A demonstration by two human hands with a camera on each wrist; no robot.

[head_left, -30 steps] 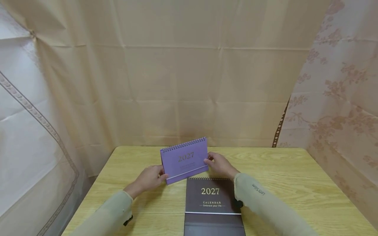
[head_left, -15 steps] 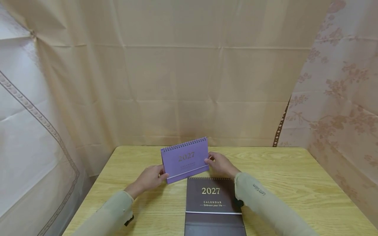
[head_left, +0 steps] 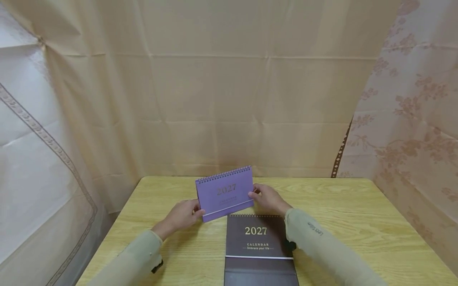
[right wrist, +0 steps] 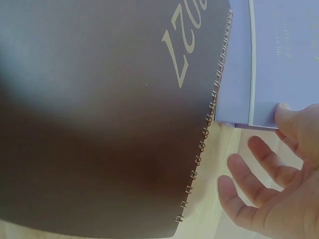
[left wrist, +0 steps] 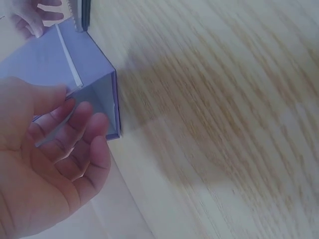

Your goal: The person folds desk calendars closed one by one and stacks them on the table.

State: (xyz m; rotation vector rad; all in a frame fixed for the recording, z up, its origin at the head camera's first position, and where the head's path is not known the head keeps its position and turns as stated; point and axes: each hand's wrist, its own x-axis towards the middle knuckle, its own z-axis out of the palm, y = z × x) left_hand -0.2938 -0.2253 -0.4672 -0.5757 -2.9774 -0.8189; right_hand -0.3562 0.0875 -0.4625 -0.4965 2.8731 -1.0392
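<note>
A purple 2027 desk calendar (head_left: 225, 192) stands tilted up on the table, its spiral binding along the top and a white band near its base. My left hand (head_left: 182, 215) pinches its left edge, thumb on the front cover; in the left wrist view the other fingers (left wrist: 94, 127) curl by the calendar's open side. On the opposite edge my right hand (head_left: 269, 198) pinches with its thumb (right wrist: 288, 117) on the front, while its remaining fingers spread loosely below. Nearer me lies a dark brown 2027 calendar (head_left: 255, 242), partly covered by my right sleeve.
The wooden table (head_left: 358, 230) has a light grain and rounded far corners. Behind it hangs a beige curtain (head_left: 214, 99). A flowered cloth (head_left: 418, 111) hangs on the right, and a pale cloth with a patterned band (head_left: 43, 139) on the left.
Hardly anything differs: both hands keep their grip on the purple calendar, and the whole scene shifts by only a few pixels.
</note>
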